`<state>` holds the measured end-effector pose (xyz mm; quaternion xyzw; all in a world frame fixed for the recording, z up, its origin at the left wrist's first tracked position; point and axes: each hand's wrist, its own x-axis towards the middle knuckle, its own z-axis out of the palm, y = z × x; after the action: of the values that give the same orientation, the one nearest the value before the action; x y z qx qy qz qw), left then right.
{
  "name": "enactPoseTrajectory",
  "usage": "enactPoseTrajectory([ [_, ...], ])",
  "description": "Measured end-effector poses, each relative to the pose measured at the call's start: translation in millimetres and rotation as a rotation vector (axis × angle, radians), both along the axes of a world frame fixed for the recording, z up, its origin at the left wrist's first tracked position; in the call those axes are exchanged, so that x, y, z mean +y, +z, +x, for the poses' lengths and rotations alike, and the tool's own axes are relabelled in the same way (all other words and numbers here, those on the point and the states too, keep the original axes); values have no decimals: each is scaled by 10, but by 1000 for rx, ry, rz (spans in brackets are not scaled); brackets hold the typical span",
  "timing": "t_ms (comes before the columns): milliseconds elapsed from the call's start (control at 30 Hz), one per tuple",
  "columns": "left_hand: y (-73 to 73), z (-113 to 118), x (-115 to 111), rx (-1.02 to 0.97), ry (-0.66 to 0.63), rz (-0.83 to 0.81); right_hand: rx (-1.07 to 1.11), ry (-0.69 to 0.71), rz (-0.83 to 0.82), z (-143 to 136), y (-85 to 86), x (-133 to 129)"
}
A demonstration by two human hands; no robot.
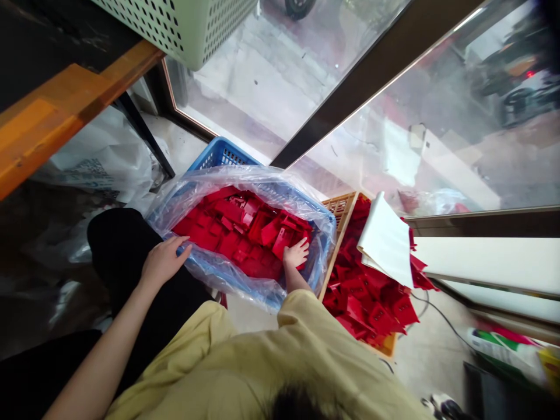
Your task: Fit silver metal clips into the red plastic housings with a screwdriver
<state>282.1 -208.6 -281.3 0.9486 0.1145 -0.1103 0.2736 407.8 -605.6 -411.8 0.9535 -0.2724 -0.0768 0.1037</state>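
A blue plastic basket (214, 149) lined with a clear plastic bag (175, 204) stands in front of me. Red plastic pieces (231, 233), flat and angular, fill the liner. At the basket's near left edge my left hand (164, 262) is closed over the rim, with blue rim showing between thumb and fingers. Inside, toward the right end, my right hand (296, 254) lies on the red pieces with its fingers spread, and I see nothing gripped in it.
Right of the basket, an orange crate (339, 233) is heaped with more red pieces (367, 297), a white pad of paper (387, 236) on top. A wooden-edged table (65, 111) carries a green basket (192, 35) at upper left. Glass panes (280, 87) stand behind. Plastic bags (105, 151) lie below the table.
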Motion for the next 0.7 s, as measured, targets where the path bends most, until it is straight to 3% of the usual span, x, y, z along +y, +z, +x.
enactPoseTrajectory([
  [133, -9, 9, -11, 0, 3, 2, 12, 37, -41, 59, 42, -12],
  [300, -11, 2, -4, 1, 8, 6, 54, 38, -80, 147, -36, 35],
  [700, -5, -14, -1, 5, -3, 7, 180, 84, -42, 197, -109, -13],
])
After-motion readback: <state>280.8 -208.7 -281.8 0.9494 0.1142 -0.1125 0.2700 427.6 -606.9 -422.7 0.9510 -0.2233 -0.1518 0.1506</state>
